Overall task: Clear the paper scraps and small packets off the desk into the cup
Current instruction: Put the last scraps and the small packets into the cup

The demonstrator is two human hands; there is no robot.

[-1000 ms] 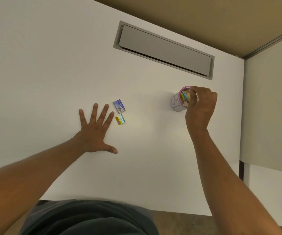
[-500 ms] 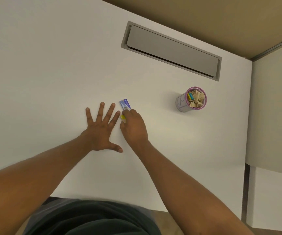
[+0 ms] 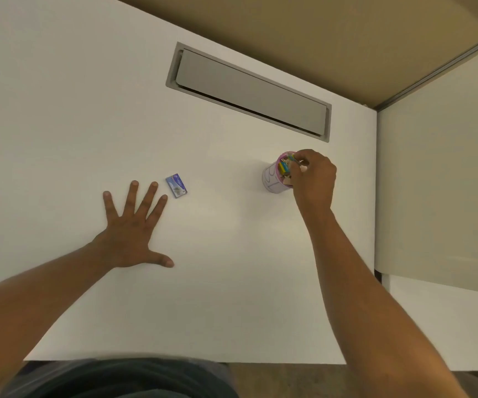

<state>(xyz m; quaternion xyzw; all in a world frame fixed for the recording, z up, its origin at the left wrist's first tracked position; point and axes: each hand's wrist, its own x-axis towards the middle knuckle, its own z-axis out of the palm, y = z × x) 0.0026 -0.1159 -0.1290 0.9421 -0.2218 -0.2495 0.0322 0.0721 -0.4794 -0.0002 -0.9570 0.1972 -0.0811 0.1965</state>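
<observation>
Left hand [image 3: 130,232] flat on the white desk [image 3: 59,110], fingers spread. Small blue rectangular packet [image 3: 176,185] beside its fingertips, next to fetch. Right hand [image 3: 313,179] curled over the pink-rimmed cup [image 3: 270,179]; can't tell if it's gripping anything.

A long grey cable-port flap [image 3: 249,94] is set flush into the white tabletop [image 3: 59,110] near its far edge. A tan partition panel [image 3: 318,30] is seen behind, and a beige side panel [image 3: 438,168] at the right.
</observation>
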